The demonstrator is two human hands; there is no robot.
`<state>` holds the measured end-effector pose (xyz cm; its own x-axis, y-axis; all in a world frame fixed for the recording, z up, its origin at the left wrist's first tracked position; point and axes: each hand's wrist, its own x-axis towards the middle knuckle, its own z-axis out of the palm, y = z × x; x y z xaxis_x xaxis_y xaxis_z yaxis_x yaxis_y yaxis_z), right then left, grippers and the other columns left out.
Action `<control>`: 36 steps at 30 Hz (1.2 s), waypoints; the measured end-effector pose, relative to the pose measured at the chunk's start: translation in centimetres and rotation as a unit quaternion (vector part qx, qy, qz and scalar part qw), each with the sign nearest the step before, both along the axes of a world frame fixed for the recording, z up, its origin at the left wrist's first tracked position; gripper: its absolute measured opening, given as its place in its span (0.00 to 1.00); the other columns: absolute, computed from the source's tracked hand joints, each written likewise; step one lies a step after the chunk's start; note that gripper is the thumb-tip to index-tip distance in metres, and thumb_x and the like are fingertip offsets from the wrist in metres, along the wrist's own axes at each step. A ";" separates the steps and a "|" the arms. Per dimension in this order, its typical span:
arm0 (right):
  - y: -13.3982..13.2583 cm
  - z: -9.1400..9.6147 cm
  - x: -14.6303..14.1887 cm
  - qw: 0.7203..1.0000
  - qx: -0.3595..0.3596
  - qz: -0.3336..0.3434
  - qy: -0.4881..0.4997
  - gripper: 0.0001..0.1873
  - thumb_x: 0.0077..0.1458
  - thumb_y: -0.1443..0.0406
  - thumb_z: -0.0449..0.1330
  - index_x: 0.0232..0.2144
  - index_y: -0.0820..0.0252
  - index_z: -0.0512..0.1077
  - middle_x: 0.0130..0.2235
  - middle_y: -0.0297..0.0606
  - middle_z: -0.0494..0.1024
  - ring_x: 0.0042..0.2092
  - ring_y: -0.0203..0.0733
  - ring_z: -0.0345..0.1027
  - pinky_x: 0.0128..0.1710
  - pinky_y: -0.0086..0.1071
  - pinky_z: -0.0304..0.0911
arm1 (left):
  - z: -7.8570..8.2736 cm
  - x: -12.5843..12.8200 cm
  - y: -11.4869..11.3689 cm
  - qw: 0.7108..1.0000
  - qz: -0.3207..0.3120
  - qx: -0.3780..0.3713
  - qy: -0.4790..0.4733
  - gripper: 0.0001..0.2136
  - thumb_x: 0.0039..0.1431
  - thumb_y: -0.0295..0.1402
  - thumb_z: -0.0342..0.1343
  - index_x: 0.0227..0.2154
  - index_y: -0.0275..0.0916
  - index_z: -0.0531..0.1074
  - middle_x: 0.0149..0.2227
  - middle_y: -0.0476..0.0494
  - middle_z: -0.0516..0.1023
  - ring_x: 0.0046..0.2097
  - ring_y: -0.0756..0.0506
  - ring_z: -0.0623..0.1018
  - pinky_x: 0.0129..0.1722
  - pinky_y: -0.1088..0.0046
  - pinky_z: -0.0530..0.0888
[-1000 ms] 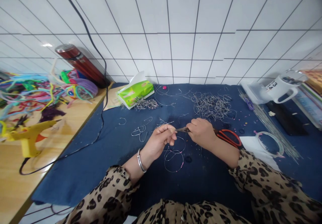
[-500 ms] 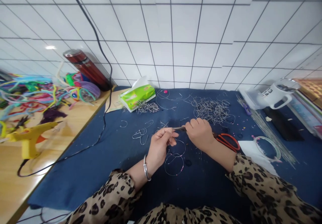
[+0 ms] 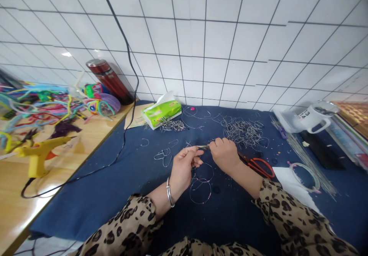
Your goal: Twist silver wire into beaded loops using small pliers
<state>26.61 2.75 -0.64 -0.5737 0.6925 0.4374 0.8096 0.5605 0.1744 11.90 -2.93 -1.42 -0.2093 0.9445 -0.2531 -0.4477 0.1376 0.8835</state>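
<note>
My left hand (image 3: 184, 167) pinches a thin piece of wire, mostly hidden by thumb and forefinger. Close against those fingertips are the slim metal jaws of pliers (image 3: 204, 147), whose handles my right hand (image 3: 225, 154) wraps from above. Below my left fingers, thin wire rings (image 3: 200, 203) with a few pink beads overlap on the dark blue cloth (image 3: 115, 198). Bent wire pieces (image 3: 163, 157) lie left of my hands. Behind my right hand is a tangled heap of bent wires (image 3: 244, 131).
Red-handled scissors (image 3: 261, 167) lie by my right forearm. Further right are a clear coil (image 3: 304, 177), straight wires (image 3: 313, 160) and a white mug (image 3: 317, 116). A green tissue pack (image 3: 162, 114) stands at the back. Left are a yellow glue gun (image 3: 40, 156), its cord and a red flask (image 3: 110, 81).
The view has tilted and shifted slightly, so the surroundings sit a little differently. Both hands keep their grip; my right hand has drawn slightly nearer my left.
</note>
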 end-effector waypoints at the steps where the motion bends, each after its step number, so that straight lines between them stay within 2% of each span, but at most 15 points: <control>1: 0.1 -0.2 0.1 1.000 -0.014 -0.001 0.001 0.08 0.56 0.68 0.50 0.27 0.60 0.67 0.27 0.39 0.68 0.31 0.39 0.55 0.29 0.34 0.40 | 0.0 0.0 0.0 1.000 0.000 -0.002 0.000 0.12 0.52 0.38 0.56 0.35 0.34 0.71 0.33 0.41 0.79 0.23 0.54 0.73 0.23 0.78 0.67; 7: 1.3 -0.8 1.2 0.996 -0.072 -0.047 0.028 0.07 0.54 0.65 0.52 0.26 0.60 0.67 0.28 0.37 0.68 0.31 0.38 0.57 0.29 0.33 0.43 | 0.0 0.2 -0.2 1.000 -0.003 0.001 0.011 0.14 0.53 0.38 0.56 0.37 0.33 0.72 0.34 0.39 0.78 0.23 0.54 0.73 0.24 0.77 0.67; 10: 1.3 -0.6 1.5 0.996 -0.061 -0.049 0.042 0.10 0.56 0.63 0.51 0.26 0.60 0.67 0.28 0.37 0.67 0.33 0.39 0.57 0.31 0.32 0.44 | 0.0 0.2 -0.1 1.000 0.006 0.001 0.001 0.14 0.53 0.38 0.56 0.38 0.33 0.72 0.35 0.40 0.78 0.24 0.54 0.72 0.24 0.77 0.66; 17: 0.1 0.1 0.7 0.999 -0.033 0.001 0.030 0.11 0.56 0.61 0.50 0.26 0.60 0.67 0.30 0.40 0.66 0.35 0.42 0.54 0.34 0.35 0.43 | -0.4 0.1 0.1 0.999 0.017 0.027 -0.019 0.12 0.53 0.36 0.56 0.37 0.34 0.73 0.32 0.45 0.76 0.22 0.56 0.68 0.23 0.79 0.65; 28: 0.1 -0.3 0.4 1.000 -0.024 0.001 0.012 0.11 0.58 0.62 0.48 0.27 0.59 0.66 0.30 0.39 0.65 0.35 0.42 0.52 0.34 0.36 0.43 | -0.6 0.3 -0.1 0.996 -0.006 -0.008 -0.084 0.13 0.51 0.37 0.58 0.37 0.34 0.72 0.31 0.44 0.76 0.22 0.57 0.68 0.22 0.80 0.66; 36: 0.2 -0.8 0.1 1.000 -0.021 -0.016 0.014 0.11 0.57 0.64 0.48 0.27 0.60 0.66 0.29 0.40 0.65 0.34 0.42 0.52 0.32 0.36 0.42 | -0.6 0.5 -0.3 0.996 -0.007 -0.002 -0.089 0.14 0.52 0.36 0.58 0.39 0.34 0.73 0.34 0.42 0.77 0.23 0.56 0.69 0.22 0.80 0.65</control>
